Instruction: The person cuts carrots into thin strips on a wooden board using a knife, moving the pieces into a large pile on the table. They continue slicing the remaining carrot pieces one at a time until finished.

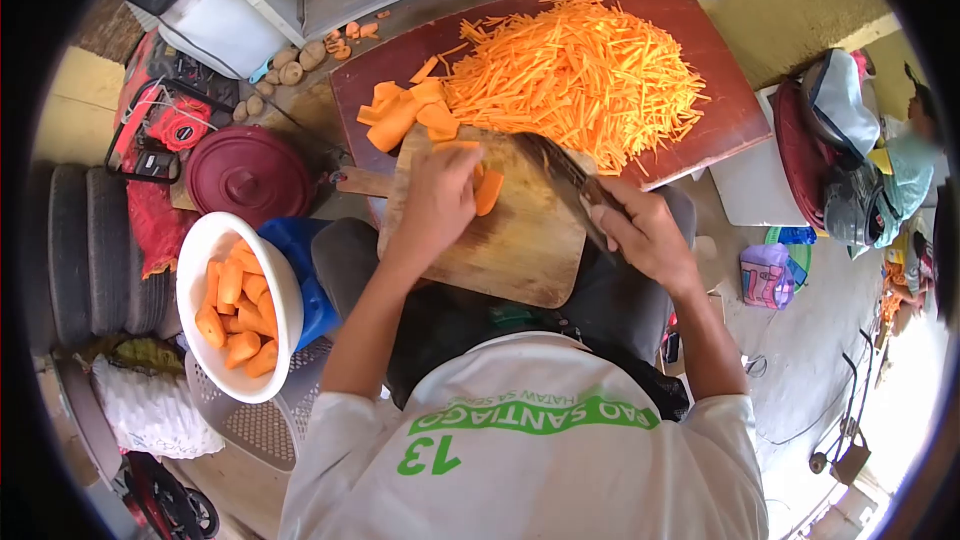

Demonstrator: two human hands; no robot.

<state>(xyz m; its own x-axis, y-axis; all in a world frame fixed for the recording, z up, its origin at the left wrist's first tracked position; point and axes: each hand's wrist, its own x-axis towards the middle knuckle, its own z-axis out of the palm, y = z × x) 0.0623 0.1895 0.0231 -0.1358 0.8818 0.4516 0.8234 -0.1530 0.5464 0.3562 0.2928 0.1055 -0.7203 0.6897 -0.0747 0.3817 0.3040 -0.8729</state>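
My right hand [645, 237] grips the handle of a knife [560, 168], its dark blade angled up and left over the right part of a wooden cutting board [530, 265]. My left hand [440, 198] is on the board's left part, fingers curled against a carrot piece [488, 192]; its fingertips are partly hidden. The board rests on my lap and against a dark red tabletop [735, 130]. Beyond it lies a large heap of carrot strips [585, 75]. Thicker carrot chunks [395, 120] sit at the heap's left side.
To my left stands a white basin [287, 340] of peeled carrots [240, 305], near a maroon lidded tub [245, 175] and stacked tires [70, 250]. Potatoes [290, 72] lie on the floor at the upper left. A purple patterned container [767, 277] is at right. Another person [908, 175] is at the far right.
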